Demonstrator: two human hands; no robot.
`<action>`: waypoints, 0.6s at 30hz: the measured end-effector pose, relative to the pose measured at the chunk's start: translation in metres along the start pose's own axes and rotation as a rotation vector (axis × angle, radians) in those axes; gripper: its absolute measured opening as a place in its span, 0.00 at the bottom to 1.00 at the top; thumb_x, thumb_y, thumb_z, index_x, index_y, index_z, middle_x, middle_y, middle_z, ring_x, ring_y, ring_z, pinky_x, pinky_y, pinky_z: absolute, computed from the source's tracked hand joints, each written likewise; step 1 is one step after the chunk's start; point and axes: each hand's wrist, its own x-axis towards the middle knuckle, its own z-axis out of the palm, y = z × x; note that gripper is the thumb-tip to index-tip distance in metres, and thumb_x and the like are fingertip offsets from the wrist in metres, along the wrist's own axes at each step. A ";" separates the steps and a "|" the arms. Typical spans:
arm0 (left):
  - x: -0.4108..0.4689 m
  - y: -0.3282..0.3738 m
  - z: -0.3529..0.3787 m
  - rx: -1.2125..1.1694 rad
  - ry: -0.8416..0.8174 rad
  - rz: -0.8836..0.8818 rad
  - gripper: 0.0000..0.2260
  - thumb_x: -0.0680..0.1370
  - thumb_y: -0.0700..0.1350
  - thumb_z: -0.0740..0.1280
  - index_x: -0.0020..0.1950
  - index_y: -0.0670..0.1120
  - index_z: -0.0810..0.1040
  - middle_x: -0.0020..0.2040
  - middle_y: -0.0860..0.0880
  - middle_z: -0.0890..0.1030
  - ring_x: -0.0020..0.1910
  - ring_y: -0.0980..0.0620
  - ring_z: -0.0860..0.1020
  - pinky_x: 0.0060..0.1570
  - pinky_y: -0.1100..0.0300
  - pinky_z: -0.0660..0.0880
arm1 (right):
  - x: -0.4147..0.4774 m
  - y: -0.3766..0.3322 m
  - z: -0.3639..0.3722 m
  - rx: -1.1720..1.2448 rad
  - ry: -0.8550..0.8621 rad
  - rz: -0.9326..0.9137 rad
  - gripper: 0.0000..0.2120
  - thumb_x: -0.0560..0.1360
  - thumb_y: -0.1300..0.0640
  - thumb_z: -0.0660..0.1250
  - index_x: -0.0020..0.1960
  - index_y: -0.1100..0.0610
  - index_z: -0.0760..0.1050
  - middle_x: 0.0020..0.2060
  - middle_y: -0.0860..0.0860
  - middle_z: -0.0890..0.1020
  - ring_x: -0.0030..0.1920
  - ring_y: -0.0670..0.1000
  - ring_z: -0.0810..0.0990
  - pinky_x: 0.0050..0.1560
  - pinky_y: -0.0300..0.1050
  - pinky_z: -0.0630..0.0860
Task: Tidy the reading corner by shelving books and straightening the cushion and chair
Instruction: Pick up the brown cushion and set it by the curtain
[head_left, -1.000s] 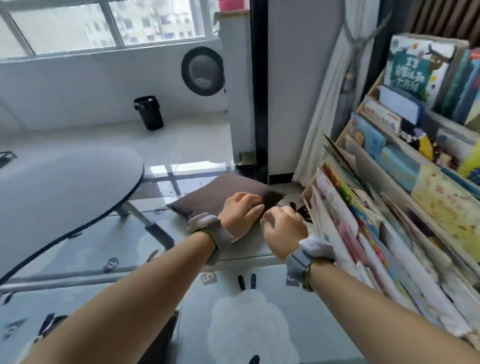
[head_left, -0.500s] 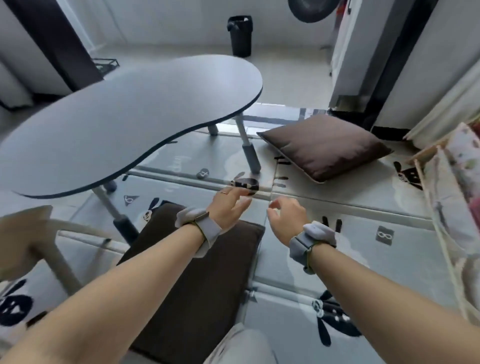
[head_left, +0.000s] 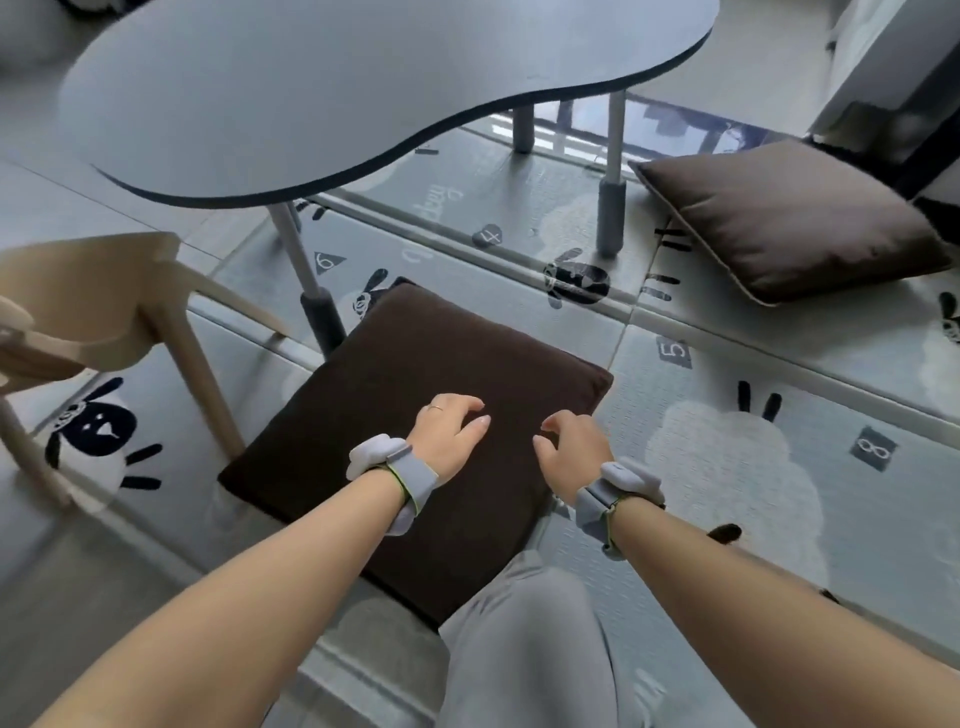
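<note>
Down at floor level, two cushions show: a dark brown cushion (head_left: 415, 415) lies flat on the play mat (head_left: 727, 467) in the middle of the frame, and a lighter brown cushion (head_left: 789, 218) lies at the upper right, well apart from it. One desk (head_left: 337, 88) with a curved dark edge fills the top of the frame, and three of its legs are visible. One pale chair (head_left: 88, 301) stands at the left edge, its nearest leg just beside the dark cushion's left corner. A grey-trousered knee (head_left: 524, 649) overlaps the cushion's near edge at bottom centre.

Two hands are over the dark cushion, each with a grey wristband. The left hand (head_left: 449, 434) sits left of centre and the right hand (head_left: 569, 447) is just beside it. Each grip is loose, fingers half curled and holding nothing. The fingertips may be touching the fabric, but this angle does not settle it.

Half a second ago both hands were past the cushion's far edge, above the mat; now they are over its top. The view has dipped lower, so the black bin and the books at the right edge have gone from the frame, and the knee takes up more of the bottom.
</note>
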 end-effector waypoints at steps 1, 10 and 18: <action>-0.001 -0.006 0.004 -0.012 -0.001 -0.022 0.17 0.80 0.50 0.58 0.67 0.47 0.71 0.68 0.45 0.71 0.69 0.46 0.67 0.68 0.55 0.64 | 0.001 0.001 0.006 0.003 -0.019 0.014 0.15 0.77 0.50 0.60 0.61 0.53 0.72 0.61 0.55 0.74 0.59 0.58 0.76 0.61 0.53 0.73; 0.002 -0.050 0.050 -0.086 -0.046 -0.169 0.16 0.80 0.46 0.58 0.68 0.48 0.70 0.70 0.47 0.68 0.69 0.48 0.67 0.69 0.57 0.63 | 0.026 0.018 0.056 0.074 -0.114 0.305 0.26 0.78 0.52 0.61 0.72 0.59 0.61 0.67 0.59 0.72 0.66 0.60 0.73 0.63 0.49 0.69; 0.008 -0.061 0.060 -0.045 -0.083 -0.206 0.17 0.81 0.47 0.57 0.69 0.48 0.69 0.70 0.47 0.67 0.70 0.48 0.66 0.69 0.57 0.62 | 0.040 0.018 0.084 0.110 -0.187 0.381 0.30 0.78 0.48 0.60 0.74 0.59 0.55 0.68 0.61 0.71 0.68 0.62 0.70 0.67 0.52 0.66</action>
